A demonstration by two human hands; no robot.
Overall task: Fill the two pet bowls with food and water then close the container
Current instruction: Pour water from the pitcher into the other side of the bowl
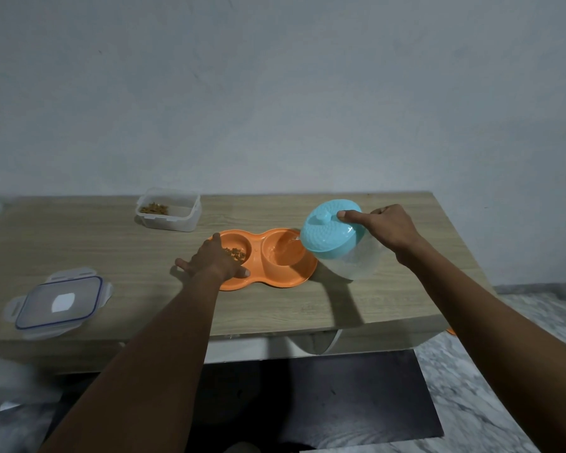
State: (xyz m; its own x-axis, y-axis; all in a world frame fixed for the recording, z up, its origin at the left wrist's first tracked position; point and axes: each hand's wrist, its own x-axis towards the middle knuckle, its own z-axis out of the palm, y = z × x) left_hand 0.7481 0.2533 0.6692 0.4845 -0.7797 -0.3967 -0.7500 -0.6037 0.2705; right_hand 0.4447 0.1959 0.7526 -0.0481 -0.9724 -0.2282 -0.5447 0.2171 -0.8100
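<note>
The right hand grips a clear water jug from behind. Its index finger stretches forward and presses on the jug's turquoise lid. How the other fingers wrap the jug is hidden behind its body. The jug is lifted off the tabletop and tipped over towards the left hand, with its lid edge above the near compartment of the orange double pet bowl.

The left hand lies flat and open, fingers spread. The palm is over the outer rim of the bowl's far compartment. The thumb rests on the front rim, and the outermost finger reaches onto the wood beside it.

Just under the left hand's fingers, that compartment holds a small heap of brown kibble. The compartment between the two hands has water in it, and a thin stream seems to run in from the jug's edge.

Beyond the left hand, well apart from it and near the wall, stands the clear food container. It is open, with some kibble in one corner. Its lid, clear with a blue seal and side clips, lies flat far out to the left of the left hand, near the front edge of the tabletop.
</note>
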